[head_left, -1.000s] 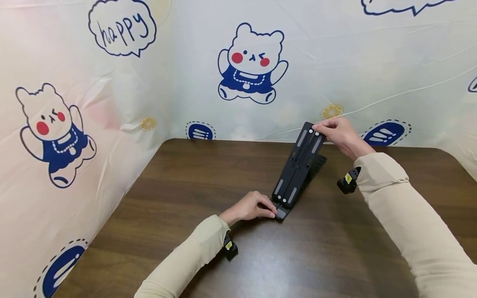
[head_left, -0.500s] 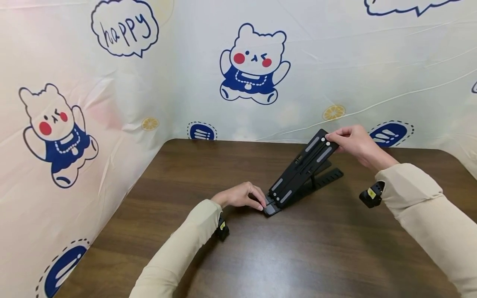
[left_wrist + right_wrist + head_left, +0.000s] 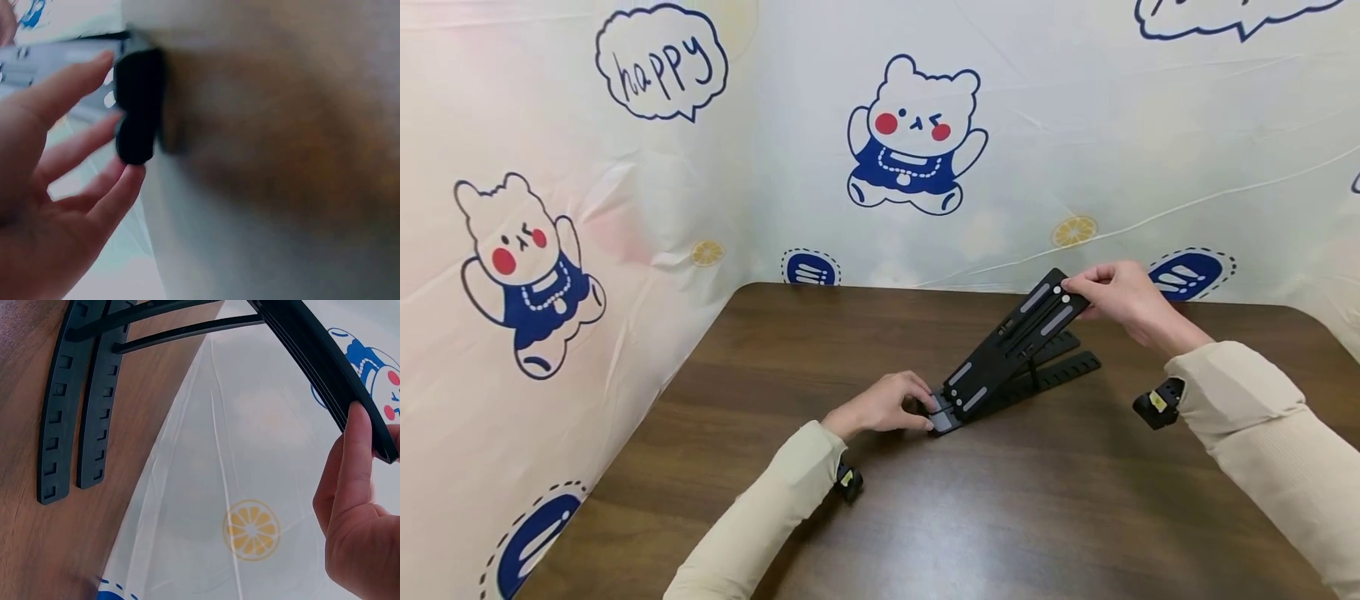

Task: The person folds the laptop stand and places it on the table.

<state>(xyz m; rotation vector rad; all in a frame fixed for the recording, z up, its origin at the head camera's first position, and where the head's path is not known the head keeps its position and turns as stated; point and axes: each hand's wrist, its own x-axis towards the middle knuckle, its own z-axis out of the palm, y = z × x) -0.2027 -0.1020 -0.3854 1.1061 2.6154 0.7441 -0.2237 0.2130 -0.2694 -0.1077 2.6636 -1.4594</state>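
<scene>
A black folding laptop stand (image 3: 1006, 346) stands tilted on the table, its narrow upper arms raised and slanting up to the right. Grey pads and white round dots mark its face. My right hand (image 3: 1123, 298) pinches the raised top end between thumb and fingers. At the low front end, my left hand (image 3: 883, 404) holds the hooked lip (image 3: 139, 103) with fingers and thumb. Below the raised part, two notched base bars (image 3: 53, 425) lie along the tabletop, slightly apart. Thin struts (image 3: 187, 330) run from these bars up to the raised part.
The brown wooden table (image 3: 745, 358) ends at a back edge just behind the stand. A pale printed sheet (image 3: 790, 125) with cartoon bears hangs behind and on the left. Small black cameras, such as the right one (image 3: 1159, 402), sit at both wrists.
The right hand has moved right and slightly down with the stand's top end. The stand leans farther right, and its base bars show more, spread below. The left hand has shifted slightly left.
</scene>
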